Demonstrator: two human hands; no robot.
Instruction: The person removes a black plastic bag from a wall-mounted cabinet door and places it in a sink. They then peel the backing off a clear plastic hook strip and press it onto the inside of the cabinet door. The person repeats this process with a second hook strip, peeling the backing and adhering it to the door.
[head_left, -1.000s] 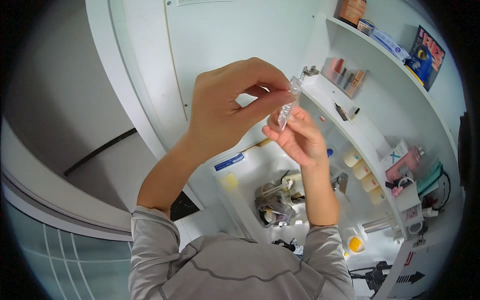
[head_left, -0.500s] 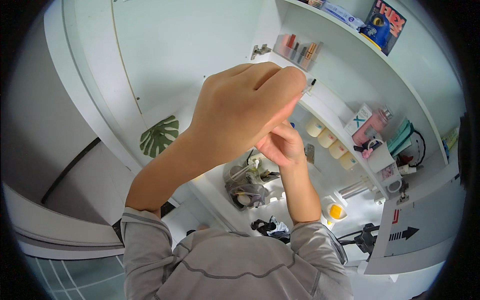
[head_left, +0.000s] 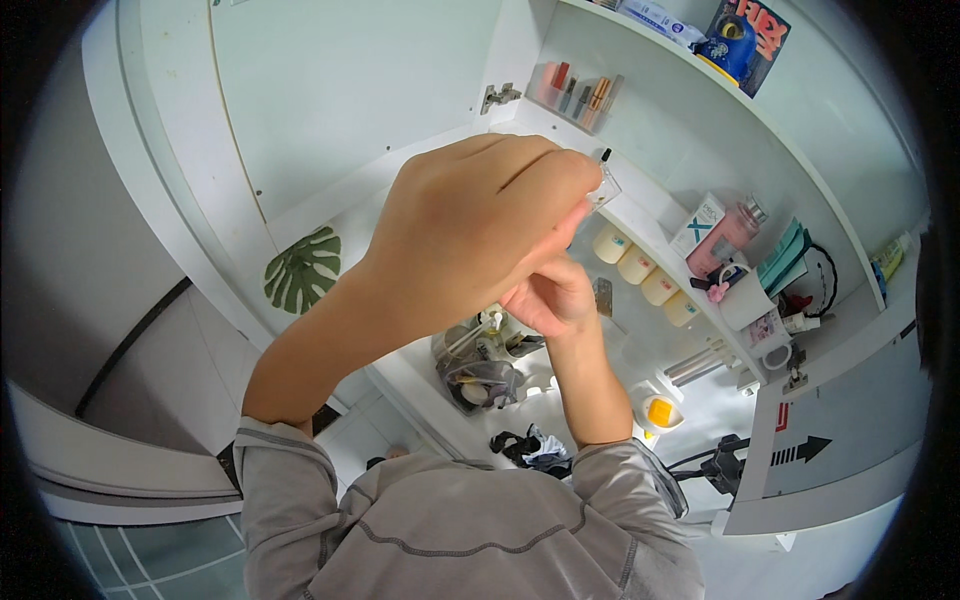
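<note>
My left hand (head_left: 480,210) is raised in the middle with its back toward me. Its fingers are curled closed, and anything inside them is hidden from view. Just below and to its right, my right hand (head_left: 555,297) has bent fingers meeting the underside of the left. Its fingertips are covered by the left hand, so I cannot make out what they hold. Right by the left knuckles, a small clear item with a black tip (head_left: 606,156) shows at the shelf edge; it appears separate from the fingers.
An open white cabinet has a clear holder with lipsticks (head_left: 578,98), a pink bottle (head_left: 727,240) and a white mug (head_left: 747,302). Pale cups (head_left: 636,264) line up below. A grey organizer (head_left: 475,385) and a yellow soap piece (head_left: 660,411) sit lower down. A leaf-shaped mat (head_left: 302,270) lies left.
The cabinet and its contents have shifted slightly left and up in view. Both hands stay together in nearly the same closed pose, with the right one slightly further left.
</note>
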